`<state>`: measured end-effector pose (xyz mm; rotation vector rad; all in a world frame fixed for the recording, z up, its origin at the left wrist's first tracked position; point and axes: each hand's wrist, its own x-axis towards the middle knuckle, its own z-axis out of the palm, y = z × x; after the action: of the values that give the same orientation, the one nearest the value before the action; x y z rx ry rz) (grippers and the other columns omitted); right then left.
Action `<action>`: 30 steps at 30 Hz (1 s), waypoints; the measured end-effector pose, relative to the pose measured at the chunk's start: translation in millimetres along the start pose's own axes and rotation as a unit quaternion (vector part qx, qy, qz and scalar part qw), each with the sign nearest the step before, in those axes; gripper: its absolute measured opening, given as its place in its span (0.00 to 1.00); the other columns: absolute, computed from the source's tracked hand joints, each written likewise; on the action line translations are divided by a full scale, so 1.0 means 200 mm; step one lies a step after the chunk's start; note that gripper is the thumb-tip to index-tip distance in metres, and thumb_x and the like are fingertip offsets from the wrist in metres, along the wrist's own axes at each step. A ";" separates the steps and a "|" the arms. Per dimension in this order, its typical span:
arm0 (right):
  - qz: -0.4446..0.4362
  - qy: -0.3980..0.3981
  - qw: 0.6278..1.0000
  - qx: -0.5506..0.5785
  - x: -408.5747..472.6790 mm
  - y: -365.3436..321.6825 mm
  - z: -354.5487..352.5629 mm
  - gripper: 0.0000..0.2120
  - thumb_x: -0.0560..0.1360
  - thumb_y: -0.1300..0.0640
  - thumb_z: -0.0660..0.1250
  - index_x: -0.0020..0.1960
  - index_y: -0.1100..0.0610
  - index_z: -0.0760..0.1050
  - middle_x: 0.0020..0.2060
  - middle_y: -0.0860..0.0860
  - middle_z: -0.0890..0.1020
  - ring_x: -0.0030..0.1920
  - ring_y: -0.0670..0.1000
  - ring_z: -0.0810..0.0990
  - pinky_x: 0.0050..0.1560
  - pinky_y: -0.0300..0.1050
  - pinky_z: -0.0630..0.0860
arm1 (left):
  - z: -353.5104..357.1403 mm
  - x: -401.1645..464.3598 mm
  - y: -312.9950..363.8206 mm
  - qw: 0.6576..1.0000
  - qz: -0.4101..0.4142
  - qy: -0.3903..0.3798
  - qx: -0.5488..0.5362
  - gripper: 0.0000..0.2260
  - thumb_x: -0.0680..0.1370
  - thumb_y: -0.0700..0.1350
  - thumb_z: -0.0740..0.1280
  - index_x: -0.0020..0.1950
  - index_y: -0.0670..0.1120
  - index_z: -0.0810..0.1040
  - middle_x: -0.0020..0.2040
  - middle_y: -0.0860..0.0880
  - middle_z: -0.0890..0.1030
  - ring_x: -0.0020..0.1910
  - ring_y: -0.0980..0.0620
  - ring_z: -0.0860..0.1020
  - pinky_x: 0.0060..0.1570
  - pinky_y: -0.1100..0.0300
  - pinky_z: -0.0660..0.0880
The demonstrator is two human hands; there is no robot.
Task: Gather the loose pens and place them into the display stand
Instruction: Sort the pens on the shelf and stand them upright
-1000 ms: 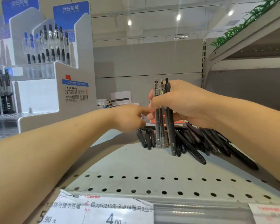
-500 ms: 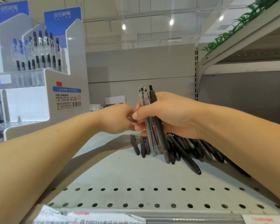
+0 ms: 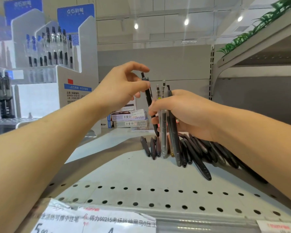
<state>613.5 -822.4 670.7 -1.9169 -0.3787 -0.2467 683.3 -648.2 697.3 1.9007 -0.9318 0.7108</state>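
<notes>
While the right hand wrapped its fingers around an upright bundle of clear and dark plastic pens, the left hand pinched a single slim black pen near its top between thumb and fingers. That single pen stood nearly upright, its clicker end uppermost and its lower part passing just beside the right hand's fingertips; whether those fingertips also held it could not be told. The bundle's lower tips hung just above a loose pile of dark pens lying flat on the pale grey perforated metal shelf, mostly under the right wrist and forearm. To the left stood the white tiered display stand with blue header cards, its upper rows holding upright pens, well apart from both hands. Behind the hands, small flat boxes with barcode labels were stacked on the shelf. White paper price labels ran along the shelf's front edge.
</notes>
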 end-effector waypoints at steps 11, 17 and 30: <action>-0.013 -0.014 1.000 -0.001 0.00 0.00 -0.04 0.09 0.76 0.57 0.73 0.56 0.54 0.82 0.44 0.52 0.83 0.42 0.49 0.84 0.40 0.45 0.81 | 0.04 -0.02 0.07 0.998 0.014 -0.062 0.004 0.04 0.79 0.45 0.68 0.49 0.51 0.83 0.29 0.51 0.79 0.31 0.54 0.75 0.40 0.55 0.73; -0.022 -0.011 1.000 -0.017 0.00 0.01 -0.03 0.11 0.75 0.59 0.74 0.56 0.57 0.81 0.52 0.57 0.86 0.53 0.56 0.86 0.55 0.57 0.83 | 0.06 -0.04 0.09 0.996 0.032 -0.088 -0.002 0.04 0.79 0.48 0.69 0.47 0.51 0.83 0.33 0.50 0.83 0.32 0.54 0.81 0.37 0.59 0.80; -0.029 -0.042 0.998 0.026 -0.03 0.00 -0.02 0.08 0.75 0.67 0.72 0.50 0.59 0.76 0.40 0.58 0.84 0.43 0.55 0.87 0.44 0.48 0.85 | 0.26 -0.03 -0.23 0.852 -0.243 -0.376 0.270 0.10 0.82 0.50 0.62 0.61 0.52 0.77 0.47 0.48 0.81 0.42 0.50 0.82 0.41 0.56 0.81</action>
<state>607.4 -827.7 670.0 -1.8707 -0.4935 -0.1932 723.2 -676.9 648.6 2.8723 -0.6571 -0.1455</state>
